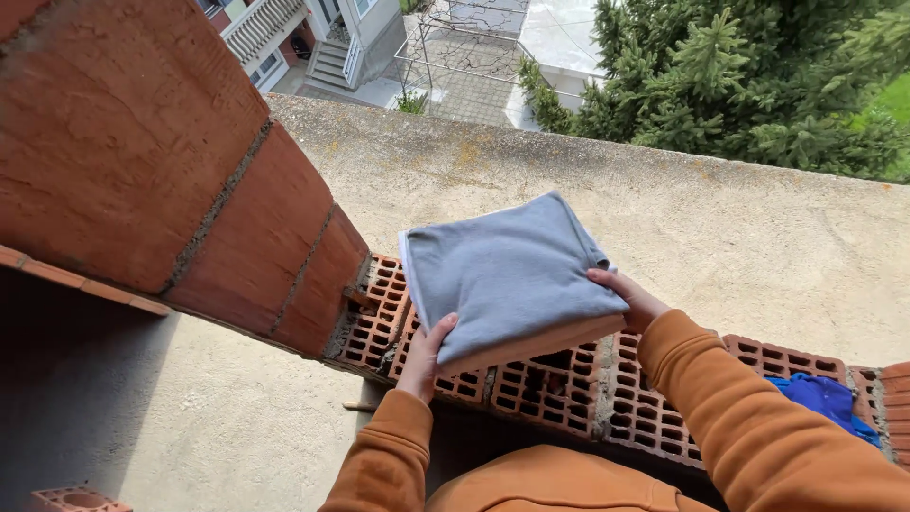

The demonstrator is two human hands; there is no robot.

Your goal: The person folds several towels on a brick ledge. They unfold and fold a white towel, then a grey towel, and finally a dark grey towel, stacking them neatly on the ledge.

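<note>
Looking down over a low wall of perforated red bricks [559, 393] on a high ledge. Folded grey cloth [507, 275] held flat above the bricks, left hand [427, 356] gripping its near left corner, right hand [627, 296] clasping its right edge, both in orange sleeves [749, 427]. Blue cloth [823, 398] lying on the bricks to the right. Brick pillar [161, 161] rising at left, concrete slab [739, 237] beyond, conifers [749, 76] and a house [313, 38] far below.

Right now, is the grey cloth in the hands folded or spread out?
Folded. The grey cloth is a compact square with stacked layers along its near edge, held by the left hand and right hand above the hollow bricks.
</note>
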